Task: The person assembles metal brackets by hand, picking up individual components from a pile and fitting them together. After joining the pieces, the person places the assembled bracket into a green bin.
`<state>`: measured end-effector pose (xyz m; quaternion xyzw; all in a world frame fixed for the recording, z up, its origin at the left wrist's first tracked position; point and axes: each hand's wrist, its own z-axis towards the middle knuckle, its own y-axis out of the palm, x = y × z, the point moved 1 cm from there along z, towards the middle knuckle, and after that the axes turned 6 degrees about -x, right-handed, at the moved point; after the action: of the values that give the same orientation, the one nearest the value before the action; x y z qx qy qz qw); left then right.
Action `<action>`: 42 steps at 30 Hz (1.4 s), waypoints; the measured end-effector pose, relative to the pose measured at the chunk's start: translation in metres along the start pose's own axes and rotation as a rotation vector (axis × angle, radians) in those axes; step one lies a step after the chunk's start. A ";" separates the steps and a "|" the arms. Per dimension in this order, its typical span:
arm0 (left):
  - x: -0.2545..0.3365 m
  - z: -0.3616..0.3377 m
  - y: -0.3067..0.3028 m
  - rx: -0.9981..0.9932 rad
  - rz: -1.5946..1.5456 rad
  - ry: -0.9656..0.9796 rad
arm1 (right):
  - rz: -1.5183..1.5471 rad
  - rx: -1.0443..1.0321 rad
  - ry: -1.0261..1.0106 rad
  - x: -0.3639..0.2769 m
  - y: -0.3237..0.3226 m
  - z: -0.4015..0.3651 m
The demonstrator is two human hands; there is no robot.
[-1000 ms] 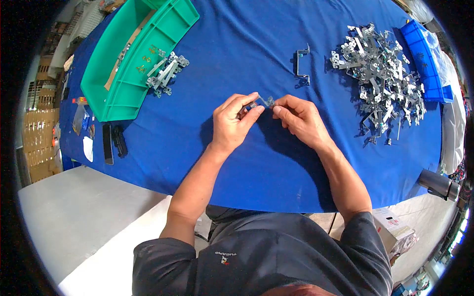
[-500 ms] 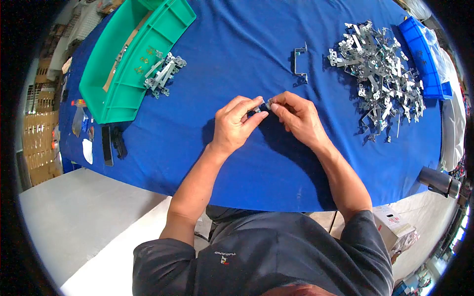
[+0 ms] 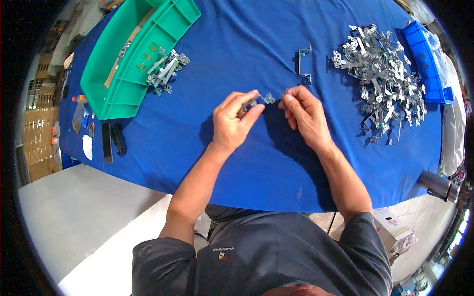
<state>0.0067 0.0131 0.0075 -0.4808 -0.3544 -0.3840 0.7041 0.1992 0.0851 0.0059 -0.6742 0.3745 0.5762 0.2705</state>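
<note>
Between the thumb and fingers of my left hand [image 3: 233, 121] is a small metal bracket [image 3: 268, 98], its end sticking out toward the right. My right hand [image 3: 304, 113] is a little to the right of it, apart from the bracket, with thumb and index finger pinched together; a tiny thing seems to show at the fingertips, too small to name. A single U-shaped bracket [image 3: 300, 63] lies on the blue cloth above my right hand.
A large pile of metal brackets [image 3: 380, 79] lies at the right beside a blue bin [image 3: 428, 64]. At the left are a green bin [image 3: 118, 103], a smaller bracket pile [image 3: 167, 71] and a phone [image 3: 107, 143]. A dark bottle [image 3: 437, 185] is at the right edge.
My right hand has moved right, away from the bracket and my left hand. More of the bracket's end now shows. The view has shifted slightly.
</note>
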 end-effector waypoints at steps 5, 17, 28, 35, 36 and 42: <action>-0.002 0.000 0.000 -0.002 -0.049 -0.052 | -0.263 -0.073 -0.068 -0.005 0.003 -0.003; -0.002 0.000 0.000 0.025 -0.020 0.004 | -0.253 -0.072 -0.007 -0.006 0.003 -0.003; -0.003 -0.002 0.002 -0.034 0.009 0.015 | -0.315 -0.068 -0.036 -0.008 0.003 -0.002; -0.005 -0.002 0.005 -0.034 0.003 0.081 | -0.134 0.002 -0.089 -0.008 0.008 -0.003; -0.004 -0.002 0.004 -0.050 0.029 0.092 | -0.177 -0.014 -0.093 -0.007 0.007 -0.003; 0.002 -0.002 0.004 -0.095 0.107 0.110 | -0.315 0.067 -0.354 0.008 0.001 0.003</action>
<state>0.0115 0.0115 0.0075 -0.5102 -0.2701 -0.3881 0.7185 0.1969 0.0851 -0.0023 -0.6033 0.2304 0.6235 0.4406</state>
